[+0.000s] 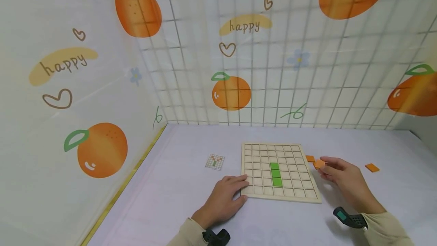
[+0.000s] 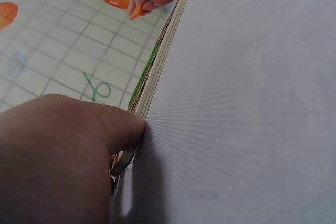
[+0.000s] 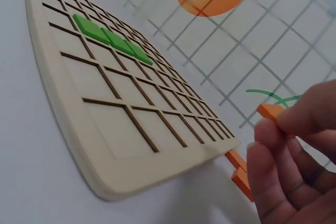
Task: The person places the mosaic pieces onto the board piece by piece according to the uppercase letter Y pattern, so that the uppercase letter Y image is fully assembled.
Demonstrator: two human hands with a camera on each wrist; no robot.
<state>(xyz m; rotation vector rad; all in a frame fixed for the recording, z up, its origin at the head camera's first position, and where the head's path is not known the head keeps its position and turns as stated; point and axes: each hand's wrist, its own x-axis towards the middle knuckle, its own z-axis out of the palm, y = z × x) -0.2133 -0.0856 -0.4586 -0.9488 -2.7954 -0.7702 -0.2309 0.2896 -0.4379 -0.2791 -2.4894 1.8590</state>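
Observation:
In the head view, a wooden grid board (image 1: 297, 194) lies flat on the table, with a column of three green square tiles (image 1: 275, 174) in its cells. My left hand (image 1: 223, 198) rests at the board's left edge, fingertips over the rim; the thumb (image 2: 123, 127) touches the edge in the left wrist view. Right of the board, my right hand (image 1: 345, 177) pinches an orange square tile (image 3: 270, 111) between thumb and fingers, raised above the table. Beyond the board's corner lie two more orange tiles (image 3: 242, 183), close together.
Another orange tile (image 1: 372, 167) lies apart at the right. A small card with a printed grid pattern (image 1: 215, 161) sits left of the board. The white table (image 1: 164, 170) ends at a curtain (image 1: 191, 86) printed with oranges, with wire mesh behind it.

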